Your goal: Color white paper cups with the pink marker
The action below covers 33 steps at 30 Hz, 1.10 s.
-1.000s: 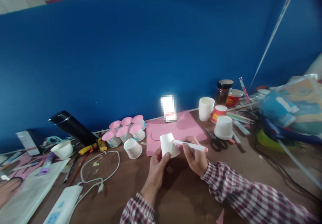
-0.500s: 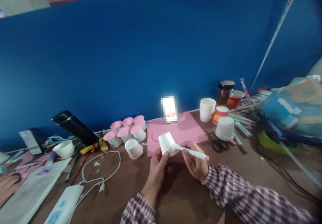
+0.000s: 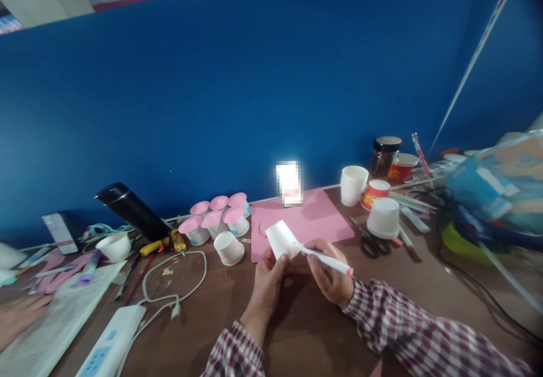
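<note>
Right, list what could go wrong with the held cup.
The pen's tip is at or near the held cup, so a slip of the right hand might leave a stray mark. The left hand grips close by and could smudge any ink.

No text is legible: yellow characters (image 3: 369,198) on the red cups (image 3: 377,194) by the black-lidded jar (image 3: 384,160), and print (image 3: 75,304) on the paper (image 3: 61,329) far left of it, are too blurred
</note>
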### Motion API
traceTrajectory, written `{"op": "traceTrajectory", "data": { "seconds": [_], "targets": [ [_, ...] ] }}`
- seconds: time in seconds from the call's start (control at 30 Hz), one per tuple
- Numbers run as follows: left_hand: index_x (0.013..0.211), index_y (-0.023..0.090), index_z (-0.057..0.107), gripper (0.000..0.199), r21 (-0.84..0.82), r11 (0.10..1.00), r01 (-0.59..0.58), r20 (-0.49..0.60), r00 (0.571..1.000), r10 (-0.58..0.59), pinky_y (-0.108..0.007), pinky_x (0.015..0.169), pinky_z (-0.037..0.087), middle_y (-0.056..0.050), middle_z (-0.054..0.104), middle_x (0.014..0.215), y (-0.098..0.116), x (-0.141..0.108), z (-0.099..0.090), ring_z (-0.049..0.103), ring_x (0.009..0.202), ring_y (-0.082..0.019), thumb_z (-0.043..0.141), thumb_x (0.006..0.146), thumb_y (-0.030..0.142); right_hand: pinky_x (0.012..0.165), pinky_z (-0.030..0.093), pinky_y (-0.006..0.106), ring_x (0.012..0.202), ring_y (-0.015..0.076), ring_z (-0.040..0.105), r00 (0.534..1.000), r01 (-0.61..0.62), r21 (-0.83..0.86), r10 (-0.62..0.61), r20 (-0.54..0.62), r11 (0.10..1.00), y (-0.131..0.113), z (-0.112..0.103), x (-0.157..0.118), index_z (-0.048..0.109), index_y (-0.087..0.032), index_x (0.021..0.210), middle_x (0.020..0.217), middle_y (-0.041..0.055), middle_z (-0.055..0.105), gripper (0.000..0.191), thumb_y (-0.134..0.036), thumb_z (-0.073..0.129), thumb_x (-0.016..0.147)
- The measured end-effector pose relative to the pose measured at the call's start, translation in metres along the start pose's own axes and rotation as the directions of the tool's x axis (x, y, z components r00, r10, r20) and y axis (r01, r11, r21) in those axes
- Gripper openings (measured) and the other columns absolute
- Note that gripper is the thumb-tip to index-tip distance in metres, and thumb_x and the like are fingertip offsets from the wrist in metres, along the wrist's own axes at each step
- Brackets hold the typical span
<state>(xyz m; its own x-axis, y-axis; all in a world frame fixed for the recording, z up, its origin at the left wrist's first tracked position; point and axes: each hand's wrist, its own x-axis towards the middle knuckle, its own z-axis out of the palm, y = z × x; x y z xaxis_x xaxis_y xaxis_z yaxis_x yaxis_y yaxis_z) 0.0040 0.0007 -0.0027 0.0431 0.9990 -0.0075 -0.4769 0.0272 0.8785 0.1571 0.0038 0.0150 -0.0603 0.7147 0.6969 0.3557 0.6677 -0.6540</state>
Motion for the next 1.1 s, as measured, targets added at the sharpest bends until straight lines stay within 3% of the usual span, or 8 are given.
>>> {"op": "traceTrajectory", "data": {
  "seconds": [0.33, 1.1],
  "targets": [
    [0.106, 0.014, 0.065, 0.041, 0.037, 0.999, 0.004, -0.001, 1.0, -0.004, -0.039, 0.084, 0.051, -0.013, 0.071, 0.103, -0.0022, -0.0008, -0.0027, 0.069, 0.089, -0.026, 0.075, 0.073, 0.035, 0.063, 0.052, 0.028, 0.068, 0.0159, 0.063, 0.997, 0.073, -0.008, -0.073, 0.01, 0.997, -0.0004, 0.0026, -0.0005, 0.057, -0.022, 0.096, 0.079, 0.003, 0.064, 0.009, -0.018, 0.052, 0.089],
    [0.103, 0.013, 0.062, 0.036, 0.069, 0.998, -0.005, 0.022, 1.0, 0.003, -0.033, 0.08, 0.052, -0.01, 0.071, 0.094, -0.0021, -0.0018, -0.0019, 0.067, 0.091, -0.024, 0.075, 0.074, 0.029, 0.067, 0.05, 0.026, 0.072, 0.0152, 0.061, 0.99, 0.134, 0.004, -0.134, 0.051, 0.991, 0.0069, 0.0063, -0.0044, 0.056, -0.021, 0.102, 0.083, 0.0034, 0.064, 0.015, -0.014, 0.054, 0.088]
  ]
}}
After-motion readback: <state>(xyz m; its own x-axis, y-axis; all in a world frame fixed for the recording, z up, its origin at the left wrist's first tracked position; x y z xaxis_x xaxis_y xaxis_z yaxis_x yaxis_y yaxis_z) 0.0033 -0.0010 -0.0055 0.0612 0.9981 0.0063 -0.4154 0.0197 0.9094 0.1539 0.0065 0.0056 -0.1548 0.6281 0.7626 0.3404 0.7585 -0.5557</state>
